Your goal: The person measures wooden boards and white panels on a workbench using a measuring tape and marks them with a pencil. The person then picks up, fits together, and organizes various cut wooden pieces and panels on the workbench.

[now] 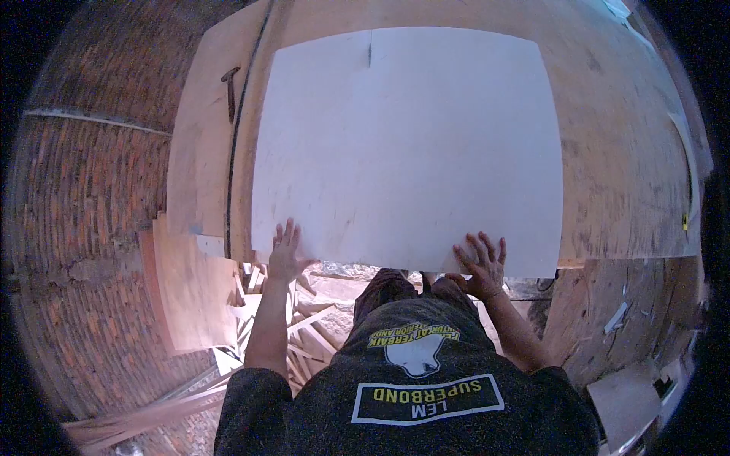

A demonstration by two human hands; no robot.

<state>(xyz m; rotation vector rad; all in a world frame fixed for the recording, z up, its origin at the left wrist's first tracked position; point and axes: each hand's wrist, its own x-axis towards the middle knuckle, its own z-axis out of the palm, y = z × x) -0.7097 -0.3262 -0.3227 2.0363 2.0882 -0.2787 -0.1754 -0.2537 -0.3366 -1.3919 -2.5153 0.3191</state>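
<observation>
1. Two hands flat on white sheet [407, 148], both at its near edge.
2. Left hand [286, 254]: open, fingers spread, pressing near-left corner.
3. Right hand [482, 264]: open, fingers splayed, on near edge right of centre.
4. Sheet lies on plywood bench [620, 152], covering most of it.
5. Hammer [230, 93] on bench, left of sheet, well apart.
6. Shirt [426, 395] print reads "LEM SUPERBOND"; smaller line above not legible.
7. Wood offcuts [312, 323] below bench edge, brick wall [91, 228] at left.

Hammer [230, 93]: lying on the plywood bench [623, 152] — far left edge.
Brick wall [84, 228]: left of the bench.
Wood offcuts [304, 319]: piled on the floor — beneath the bench's near edge.
</observation>
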